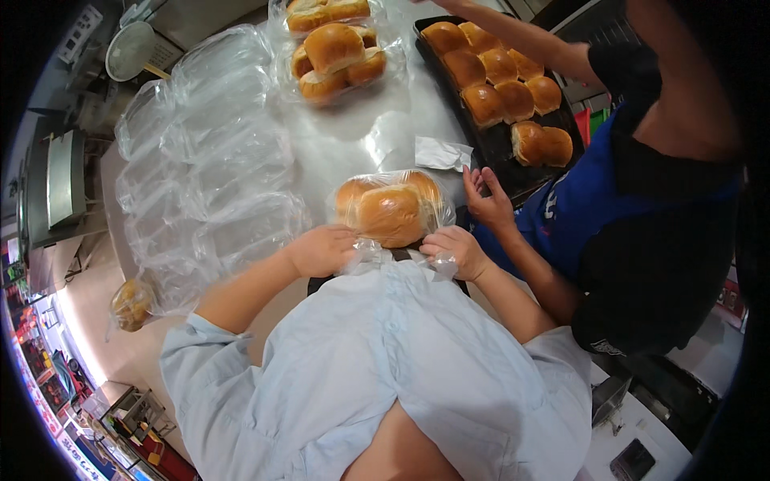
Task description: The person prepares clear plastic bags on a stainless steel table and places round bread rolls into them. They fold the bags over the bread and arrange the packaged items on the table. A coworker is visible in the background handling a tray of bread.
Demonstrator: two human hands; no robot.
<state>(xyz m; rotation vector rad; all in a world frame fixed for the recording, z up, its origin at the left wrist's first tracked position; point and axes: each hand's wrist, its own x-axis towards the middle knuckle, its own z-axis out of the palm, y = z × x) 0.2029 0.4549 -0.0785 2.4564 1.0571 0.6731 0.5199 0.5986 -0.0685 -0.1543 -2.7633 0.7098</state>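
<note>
Golden-brown bread buns (390, 215) sit inside a clear plastic bag (437, 192) at the table's near edge, close against my front. My left hand (325, 249) is closed on the near left part of the bag's loose plastic. On the other side, my right hand (457, 249) pinches the near right part, its fingers curled into the film. The bag's mouth between my hands is bunched and partly hidden by them.
Rows of clear plastic bags (233, 160) cover the table's left side. Bagged buns (337, 60) stand at the back. On the right, a black tray (513, 172) holds several buns; a co-worker's hand (491, 204) is beside white paper (441, 153). A small bagged item (132, 305) lies at the left corner.
</note>
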